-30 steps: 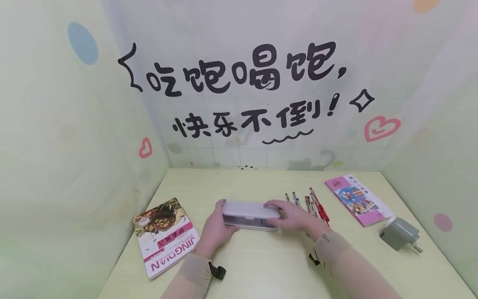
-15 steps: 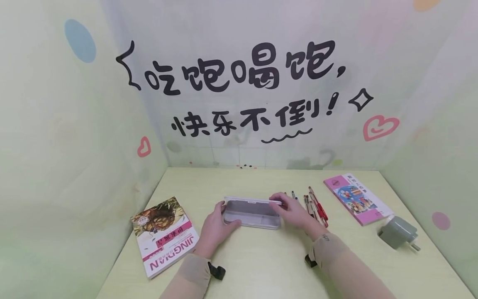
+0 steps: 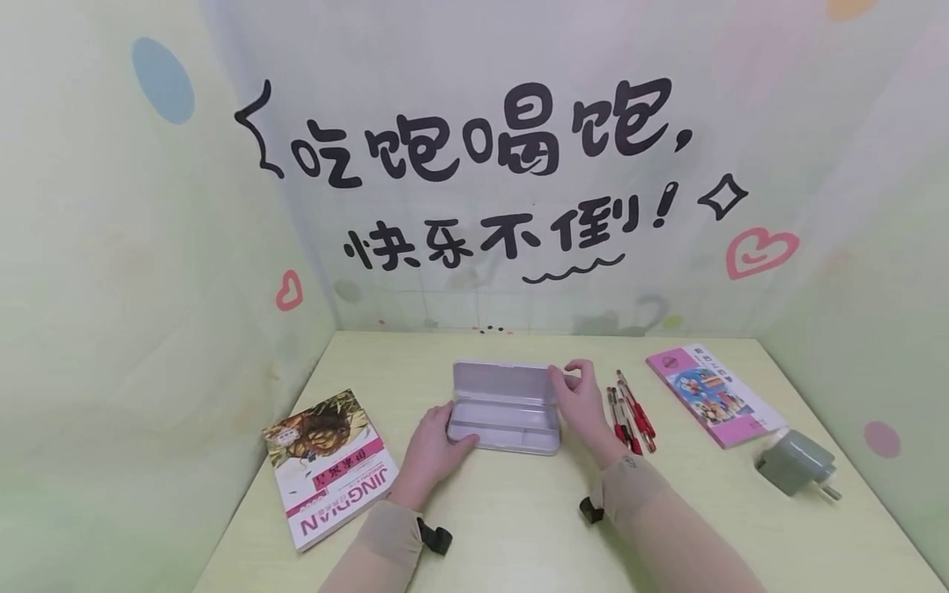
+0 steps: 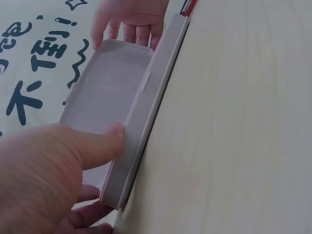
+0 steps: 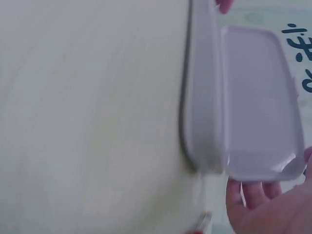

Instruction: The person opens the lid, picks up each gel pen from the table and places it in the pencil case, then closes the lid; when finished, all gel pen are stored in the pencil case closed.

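Left hand (image 3: pixel 432 449) curled on the near left end of the open case (image 3: pixel 504 424) (thumb on its front wall). Right hand (image 3: pixel 583 401) pinching the raised lid (image 3: pixel 502 381) at its right edge, red pens (image 3: pixel 630 410) just beside its wrist.

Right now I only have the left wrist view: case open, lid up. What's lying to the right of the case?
Observer: A bunch of red pens lies on the table, just right of the pencil case and beside the right hand.
Operator: Anything on the left side?
Observer: A book with a pink and white cover lies flat near the table's left edge, apart from the left hand.
Operator: Anything inside the case?
Observer: The head view shows a bare tray with one divider and no pens in it.
Operator: Further right?
Observer: A pink booklet, then a grey plug adapter near the right edge.
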The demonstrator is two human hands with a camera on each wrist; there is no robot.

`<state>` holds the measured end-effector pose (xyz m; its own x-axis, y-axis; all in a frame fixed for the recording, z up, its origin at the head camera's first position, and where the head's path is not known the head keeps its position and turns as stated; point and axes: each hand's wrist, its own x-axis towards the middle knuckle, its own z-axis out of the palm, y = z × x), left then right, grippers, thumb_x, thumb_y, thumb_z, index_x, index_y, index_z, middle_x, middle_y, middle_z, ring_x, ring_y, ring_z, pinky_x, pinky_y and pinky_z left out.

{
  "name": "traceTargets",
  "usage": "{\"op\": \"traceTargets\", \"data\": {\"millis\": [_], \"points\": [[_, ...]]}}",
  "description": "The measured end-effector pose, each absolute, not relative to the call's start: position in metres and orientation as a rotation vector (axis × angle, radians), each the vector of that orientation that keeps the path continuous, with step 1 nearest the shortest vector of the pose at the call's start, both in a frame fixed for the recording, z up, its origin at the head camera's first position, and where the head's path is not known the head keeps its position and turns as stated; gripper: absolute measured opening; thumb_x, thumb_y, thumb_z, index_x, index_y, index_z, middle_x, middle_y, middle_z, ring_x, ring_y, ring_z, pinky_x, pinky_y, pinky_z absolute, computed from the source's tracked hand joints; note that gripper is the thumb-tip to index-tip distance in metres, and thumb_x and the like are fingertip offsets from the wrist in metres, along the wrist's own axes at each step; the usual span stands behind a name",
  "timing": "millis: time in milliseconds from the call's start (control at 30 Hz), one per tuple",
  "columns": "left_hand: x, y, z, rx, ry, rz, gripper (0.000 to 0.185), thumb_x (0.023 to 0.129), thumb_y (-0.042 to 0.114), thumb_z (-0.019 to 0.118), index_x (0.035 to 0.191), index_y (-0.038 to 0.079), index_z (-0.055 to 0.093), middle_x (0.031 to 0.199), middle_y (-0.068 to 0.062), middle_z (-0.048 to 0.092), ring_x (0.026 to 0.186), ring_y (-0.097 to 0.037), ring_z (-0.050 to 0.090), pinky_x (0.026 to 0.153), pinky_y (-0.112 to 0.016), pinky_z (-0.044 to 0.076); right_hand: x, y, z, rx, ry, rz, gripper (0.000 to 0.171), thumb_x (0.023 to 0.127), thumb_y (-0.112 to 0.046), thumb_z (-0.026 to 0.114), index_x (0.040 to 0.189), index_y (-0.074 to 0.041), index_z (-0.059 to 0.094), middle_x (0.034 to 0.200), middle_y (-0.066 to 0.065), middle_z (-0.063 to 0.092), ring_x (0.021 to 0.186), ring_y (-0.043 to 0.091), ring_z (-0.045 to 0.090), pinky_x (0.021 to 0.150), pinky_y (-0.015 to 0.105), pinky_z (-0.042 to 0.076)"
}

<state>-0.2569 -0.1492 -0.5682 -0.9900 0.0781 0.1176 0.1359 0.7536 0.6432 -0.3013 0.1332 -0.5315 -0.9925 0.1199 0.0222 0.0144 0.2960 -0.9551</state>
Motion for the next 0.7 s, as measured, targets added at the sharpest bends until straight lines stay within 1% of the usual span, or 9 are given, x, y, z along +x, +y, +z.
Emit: {"op": "traceTargets", "data": {"millis": [67,100,167,233,300,400,500,600,700], "points": [[-0.257,-0.148,-0.569,-0.176,-2.865,-1.067,0.086,0.096,0.043,0.084,0.160,-0.003,0.051,0.156,-0.030,0.059,0.145,-0.050,0.059,0.126,-0.064,0.048,-0.305,0.129,-0.531,-0.224,-2.393,1.818,0.039,0.113,-0.043,0.059,0.130,-0.010,0.046,0.125,0.025,0.074,0.105,0.030,0.070,0.078,0.027,0.052],[-0.257,-0.148,-0.569,-0.175,-2.866,-1.072,0.086,0.096,0.043,0.084,0.160,-0.003,0.051,0.157,-0.031,0.058,0.146,-0.051,0.057,0.128,-0.065,0.046,-0.306,0.127,-0.530,-0.255,-2.378,1.814,0.037,0.113,-0.042,0.059,0.128,-0.011,0.046,0.128,0.023,0.073,0.109,0.029,0.069,0.080,0.027,0.053],[-0.257,-0.148,-0.569,-0.181,-2.863,-1.084,0.085,0.096,0.042,0.084,0.160,-0.004,0.051,0.159,-0.031,0.057,0.151,-0.053,0.052,0.131,-0.067,0.040,-0.309,0.124,-0.528,-0.290,-2.365,1.813,0.034,0.113,-0.040,0.058,0.127,-0.011,0.049,0.134,0.022,0.070,0.116,0.032,0.068,0.086,0.032,0.057],[-0.256,-0.148,-0.569,-0.191,-2.864,-1.087,0.084,0.096,0.042,0.083,0.159,-0.004,0.051,0.160,-0.030,0.057,0.156,-0.054,0.047,0.134,-0.069,0.034,-0.311,0.123,-0.526,-0.305,-2.386,1.797,0.035,0.113,-0.040,0.056,0.131,-0.011,0.051,0.140,0.021,0.067,0.124,0.035,0.067,0.095,0.038,0.060],[-0.256,-0.149,-0.570,-0.211,-2.866,-1.083,0.080,0.097,0.042,0.082,0.158,-0.003,0.053,0.161,-0.028,0.058,0.159,-0.053,0.043,0.136,-0.070,0.030,-0.312,0.123,-0.526,-0.314,-2.438,1.765,0.040,0.114,-0.042,0.052,0.138,-0.011,0.051,0.144,0.021,0.065,0.127,0.037,0.066,0.099,0.044,0.061],[-0.256,-0.149,-0.570,-0.228,-2.869,-1.072,0.079,0.098,0.041,0.082,0.158,-0.002,0.053,0.161,-0.027,0.058,0.160,-0.053,0.041,0.137,-0.071,0.027,-0.315,0.125,-0.529,-0.312,-2.564,1.678,0.049,0.115,-0.047,0.046,0.151,-0.014,0.047,0.145,0.021,0.063,0.125,0.038,0.067,0.099,0.048,0.062],[-0.257,-0.150,-0.569,-0.232,-2.871,-1.062,0.079,0.098,0.040,0.081,0.158,-0.003,0.053,0.161,-0.028,0.058,0.160,-0.054,0.041,0.137,-0.071,0.026,-0.318,0.128,-0.533,-0.280,-2.686,1.587,0.059,0.115,-0.051,0.045,0.161,-0.016,0.041,0.147,0.022,0.061,0.127,0.039,0.066,0.101,0.052,0.062],[-0.257,-0.150,-0.567,-0.227,-2.879,-1.064,0.080,0.098,0.041,0.080,0.159,-0.003,0.052,0.162,-0.028,0.057,0.161,-0.053,0.040,0.137,-0.070,0.025,-0.316,0.131,-0.531,-0.233,-2.756,1.522,0.063,0.115,-0.052,0.046,0.166,-0.015,0.038,0.150,0.023,0.060,0.131,0.041,0.065,0.106,0.056,0.061],[-0.257,-0.150,-0.566,-0.233,-2.883,-1.059,0.080,0.098,0.042,0.080,0.159,-0.003,0.052,0.162,-0.029,0.056,0.161,-0.054,0.040,0.137,-0.071,0.026,-0.311,0.136,-0.524,-0.170,-2.754,1.476,0.062,0.115,-0.048,0.049,0.166,-0.013,0.043,0.152,0.025,0.059,0.132,0.043,0.064,0.106,0.058,0.061]]}}
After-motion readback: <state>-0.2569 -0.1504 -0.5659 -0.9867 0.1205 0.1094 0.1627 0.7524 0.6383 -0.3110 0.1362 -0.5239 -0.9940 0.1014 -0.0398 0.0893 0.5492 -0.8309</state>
